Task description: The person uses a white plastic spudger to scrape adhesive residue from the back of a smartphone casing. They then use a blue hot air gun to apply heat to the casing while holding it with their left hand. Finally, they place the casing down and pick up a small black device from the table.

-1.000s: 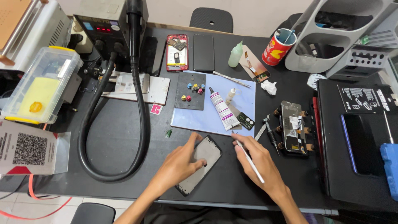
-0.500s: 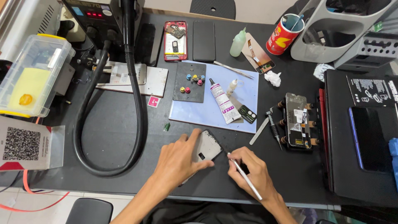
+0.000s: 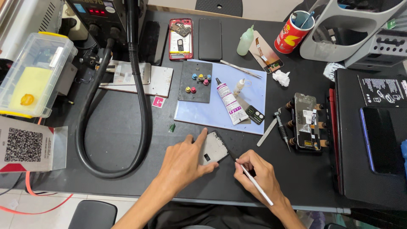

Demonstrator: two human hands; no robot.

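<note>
Left hand (image 3: 183, 160) lies flat over the grey phone back cover (image 3: 213, 148), fingers spread, thumb hooked under its near edge, pinning it to the black desk (image 3: 106, 140). Right hand (image 3: 258, 178) pinches a thin white tool (image 3: 256, 185) like a pen, tip aimed at the cover's right-hand edge, just beside the left thumb. Beyond the fingertips, on the blue mat (image 3: 203, 114), lies the glue tube (image 3: 229, 101), set aside for now. To my eye it's mid-job: edge work under way, cover not yet on any handset.
</note>
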